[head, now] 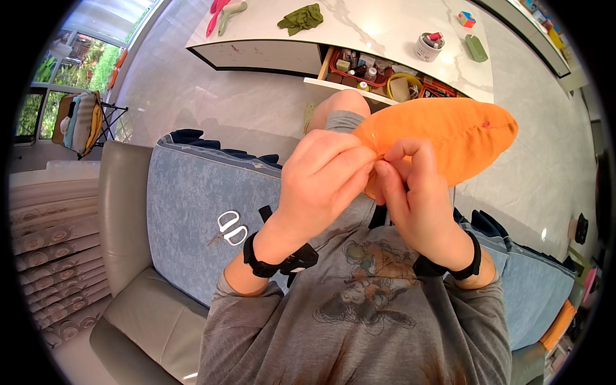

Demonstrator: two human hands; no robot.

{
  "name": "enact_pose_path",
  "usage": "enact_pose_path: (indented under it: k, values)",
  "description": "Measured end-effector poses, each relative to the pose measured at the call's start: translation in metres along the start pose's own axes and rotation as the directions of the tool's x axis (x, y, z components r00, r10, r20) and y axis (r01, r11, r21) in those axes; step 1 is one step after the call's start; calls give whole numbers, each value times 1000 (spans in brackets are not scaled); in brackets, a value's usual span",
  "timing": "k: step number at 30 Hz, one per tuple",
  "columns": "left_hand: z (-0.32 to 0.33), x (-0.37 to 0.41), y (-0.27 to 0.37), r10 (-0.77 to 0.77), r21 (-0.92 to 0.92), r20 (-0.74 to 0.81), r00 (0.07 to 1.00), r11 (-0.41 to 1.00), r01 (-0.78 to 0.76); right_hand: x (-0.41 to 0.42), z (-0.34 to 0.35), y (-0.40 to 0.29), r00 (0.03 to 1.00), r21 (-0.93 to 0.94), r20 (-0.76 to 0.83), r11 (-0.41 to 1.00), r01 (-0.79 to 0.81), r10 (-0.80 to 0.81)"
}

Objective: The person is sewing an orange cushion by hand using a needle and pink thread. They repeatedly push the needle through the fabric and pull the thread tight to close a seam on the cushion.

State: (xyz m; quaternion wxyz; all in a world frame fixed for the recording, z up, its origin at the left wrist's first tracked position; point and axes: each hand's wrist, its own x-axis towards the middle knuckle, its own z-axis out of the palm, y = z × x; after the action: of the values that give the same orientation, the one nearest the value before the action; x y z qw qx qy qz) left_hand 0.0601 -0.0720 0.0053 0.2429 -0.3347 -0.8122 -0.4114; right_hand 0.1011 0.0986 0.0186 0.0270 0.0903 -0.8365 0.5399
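Observation:
An orange stuffed cushion [447, 137] lies across my lap, its seam running lengthwise and a small red spot near its far right end. At its near left edge my left hand [327, 168] pinches the orange fabric between thumb and fingers. My right hand [409, 183] meets it there, thumb and index finger close together at the same edge; whether a needle or thread is between the fingertips cannot be told. White-handled scissors [232, 227] rest on the blue sofa cover [192, 192], left of my left forearm.
Ahead stands a marble-topped table [375, 24] with an open drawer [346, 91] of small items. On top are a green cloth [301, 19], a white tub [428, 47] holding thread spools, a green case [476, 48], a colourful cube [467, 19] and a pink brush [215, 14].

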Motion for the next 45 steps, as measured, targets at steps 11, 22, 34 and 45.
enact_pose_path:
  k: [11,22,34,45]
  values:
    - [2,3,1,-11,-30,-24,1000,999,11,44,-44,-4,899,-347,95,832,433,-427]
    - [1,5,-4,-41,-42,0,999,998,41,52,-89,-25,972,638,-209,738,218,-106]
    - [-22,43,18,133,-396,234,963,918,-30,54,-157,-8,860,27,-380,925,379,-341]
    - [-70,39,25,-476,-466,462,748,587,662,71,-203,58,750,-610,-476,787,95,-460]
